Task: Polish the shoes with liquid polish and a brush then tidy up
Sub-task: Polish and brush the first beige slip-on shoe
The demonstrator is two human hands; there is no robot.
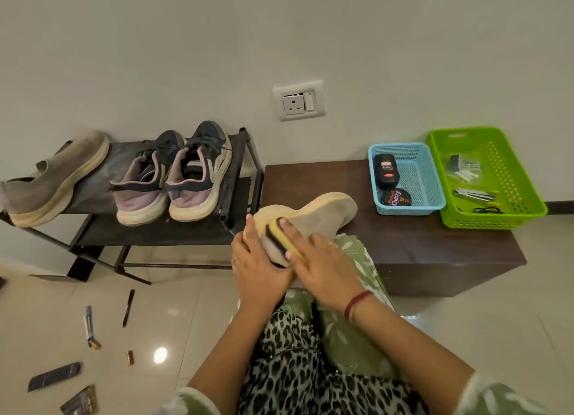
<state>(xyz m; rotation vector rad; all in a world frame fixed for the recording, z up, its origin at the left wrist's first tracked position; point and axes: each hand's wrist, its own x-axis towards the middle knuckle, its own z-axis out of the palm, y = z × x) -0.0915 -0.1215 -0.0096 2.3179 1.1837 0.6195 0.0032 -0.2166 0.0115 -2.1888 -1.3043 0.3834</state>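
A beige slip-on shoe [323,212] lies on its side across my lap, its toe pointing to the far right over the dark bench [435,246]. My left hand [257,265] grips its heel end from the left. My right hand [323,262] holds a yellow brush with black bristles [279,231] pressed against the shoe's side. The matching beige shoe [52,178] sits on the shoe rack [242,166] at the left. A black liquid polish bottle [385,170] and a round polish tin [396,198] lie in the small blue basket [431,178].
A pair of navy and lilac sneakers [174,178] stands on the rack. A green basket [509,172] with small tools sits at the bench's right end. A marker [128,307], pens, batteries [129,357] and dark packets lie on the tiled floor at the left.
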